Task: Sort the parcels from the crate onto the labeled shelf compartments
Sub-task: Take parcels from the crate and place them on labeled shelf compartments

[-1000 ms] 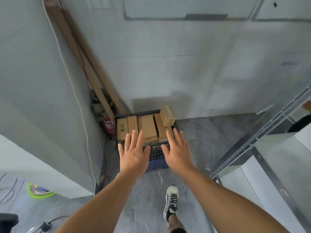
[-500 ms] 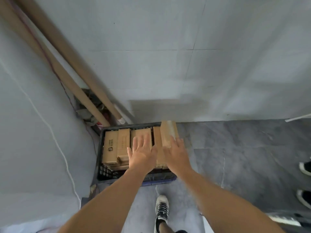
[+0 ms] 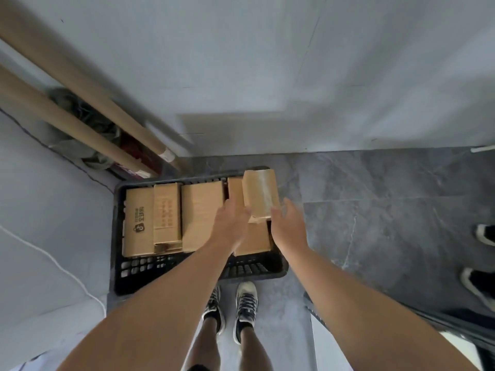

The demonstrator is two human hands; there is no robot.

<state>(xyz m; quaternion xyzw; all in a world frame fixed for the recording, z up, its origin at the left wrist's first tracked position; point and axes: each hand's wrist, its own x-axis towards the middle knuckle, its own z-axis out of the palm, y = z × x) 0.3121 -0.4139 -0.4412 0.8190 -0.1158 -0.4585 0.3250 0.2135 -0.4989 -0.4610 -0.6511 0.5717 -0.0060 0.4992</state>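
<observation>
Cardboard box (image 3: 261,194) lies atop other boxes (image 3: 202,215) in a black crate (image 3: 187,274); my left hand (image 3: 232,226) and right hand (image 3: 288,227) flank its near end, fingers straight, grasping nothing.

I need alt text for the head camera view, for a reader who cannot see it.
A person's left hand and right hand reach with straight fingers to either side of a small parcel lying tilted on top of the other parcels at the right end of a black crate on a grey floor. Whether they touch it is blurred.
</observation>
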